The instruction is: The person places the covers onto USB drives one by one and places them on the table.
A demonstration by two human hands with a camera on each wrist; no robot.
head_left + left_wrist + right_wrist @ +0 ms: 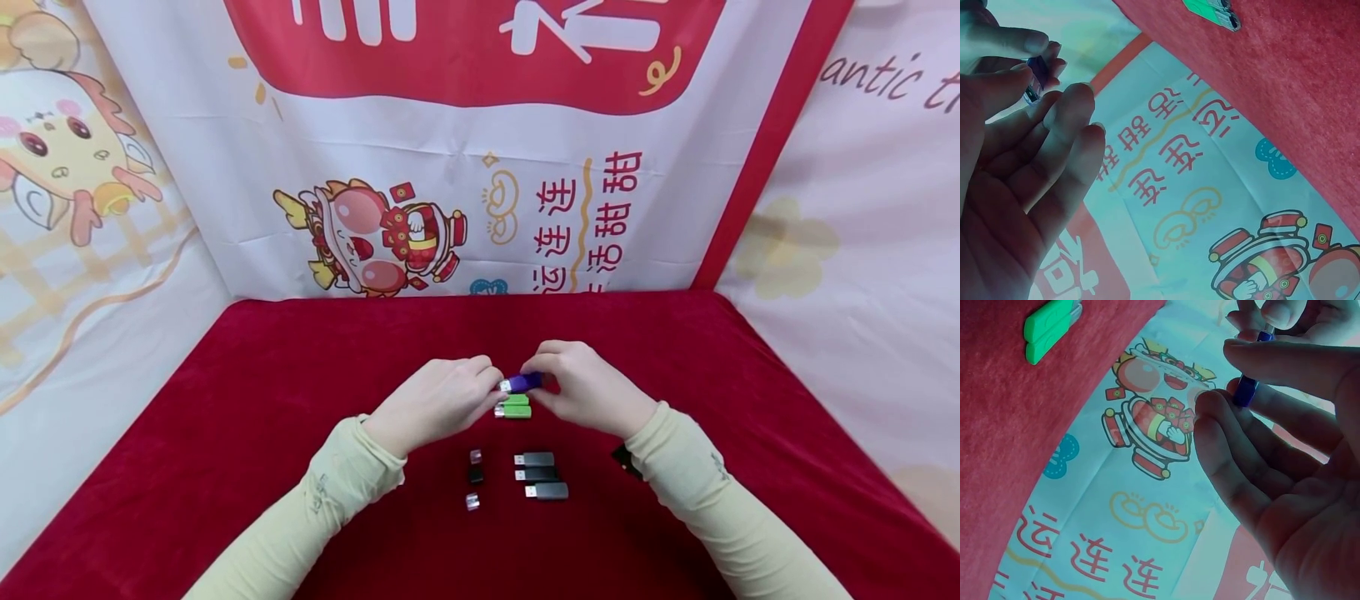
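Between both hands, above the red cloth, is a purple USB stick [527, 382] with its pale connector end toward the left. My left hand [441, 395] pinches that end between thumb and fingertips; the fingers partly hide whether a clear cap covers it. The purple body is gripped by my right hand [588, 385], as the purple stick [1245, 391] between thumb and fingers in the right wrist view confirms. Just below the hands, two green USB sticks [516, 412] lie side by side on the cloth, partly overlapped by the held stick in the head view.
Nearer the person lie a grey USB stick [538, 459], a black one [538, 474] and another grey one [551, 492], connectors bare. Left of them are a clear cap [476, 457], a black cap [476, 475] and another clear cap [472, 502]. Printed curtains [450, 133] surround the red-covered table [315, 333].
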